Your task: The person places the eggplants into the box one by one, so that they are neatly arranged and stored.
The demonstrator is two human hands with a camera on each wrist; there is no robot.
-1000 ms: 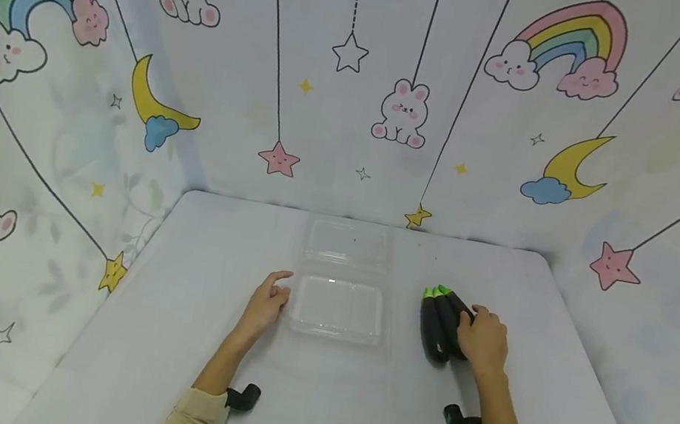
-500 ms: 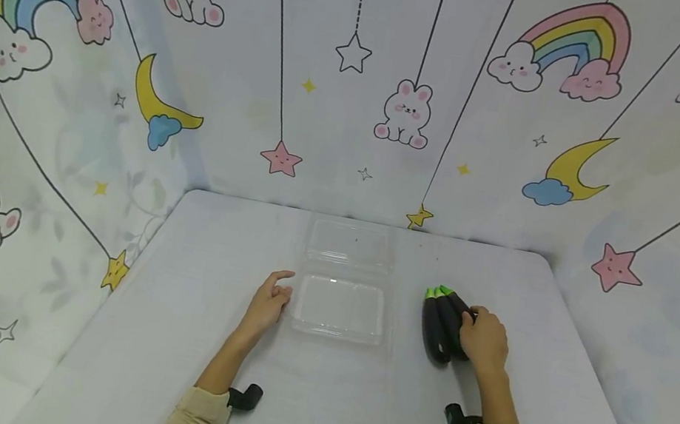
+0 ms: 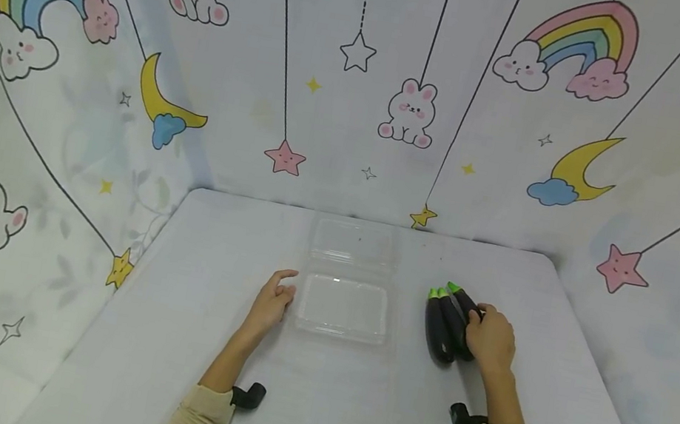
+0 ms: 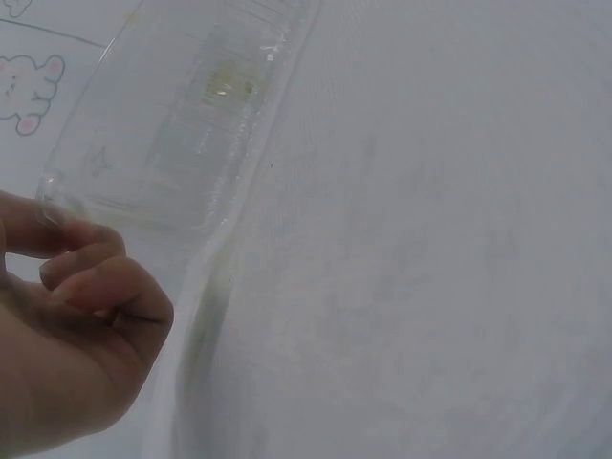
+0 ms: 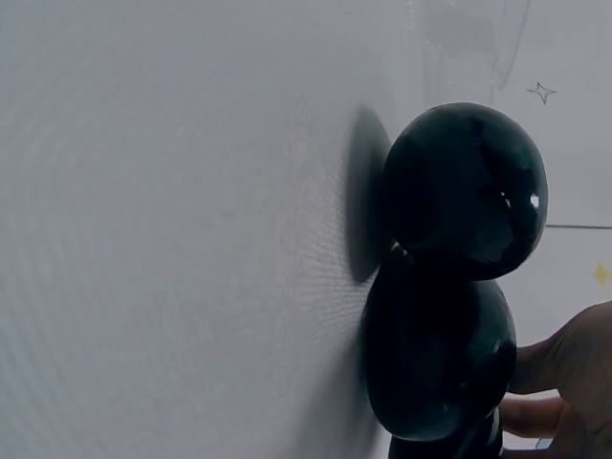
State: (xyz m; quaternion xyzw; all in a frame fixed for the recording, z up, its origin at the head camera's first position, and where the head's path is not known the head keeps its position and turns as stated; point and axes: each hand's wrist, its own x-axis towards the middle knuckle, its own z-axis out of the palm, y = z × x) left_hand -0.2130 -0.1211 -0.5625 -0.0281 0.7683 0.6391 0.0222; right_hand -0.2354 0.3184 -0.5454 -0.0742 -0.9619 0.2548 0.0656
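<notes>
Three dark eggplants with green stems lie side by side on the white table, right of centre in the head view. My right hand (image 3: 492, 340) grips the rightmost eggplant (image 3: 465, 302), thumb and fingers at its sides; its lower part is hidden. Beside it lie the middle eggplant (image 3: 453, 325) and the left eggplant (image 3: 438, 335). In the right wrist view, the rounded ends of the eggplants (image 5: 466, 191) face the camera. A clear plastic clamshell box (image 3: 338, 335) stands opened flat. My left hand (image 3: 268, 305) is at its left side, fingers loosely bent, fingertips right at the rim.
The box's lid (image 3: 353, 244) lies folded back toward the table's far edge. A white cloth (image 3: 225, 170) printed with rabbits, stars and rainbows surrounds the white table (image 3: 321, 404) at the back and sides. Black wrist cameras (image 3: 248, 395) sit on both wrists.
The rightmost eggplant's stem end has moved slightly right, away from the other two, with my right hand. My left hand keeps its place by the box. The head view has shifted slightly.
</notes>
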